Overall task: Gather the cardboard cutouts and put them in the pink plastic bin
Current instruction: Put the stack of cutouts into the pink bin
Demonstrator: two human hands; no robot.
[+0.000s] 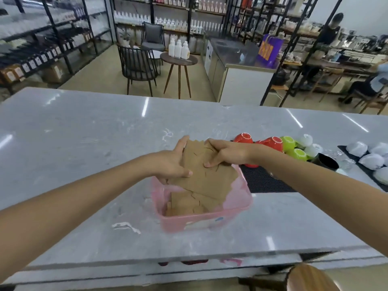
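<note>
We see: cardboard cutouts point(206, 177) plain brown, thin dark cut lines. Bin point(237, 203) translucent pink, pale sticker on front wall. Countertop point(84, 131) light grey marble, white veining. Mat point(262, 181) black, fine mesh texture. Cups: red point(243, 138), lime green point(288, 142), white point(305, 140). One black cup point(325, 162).

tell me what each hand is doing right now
Left hand: closed on the cutouts, over the bin.
Right hand: closed on the cutouts too.
</note>
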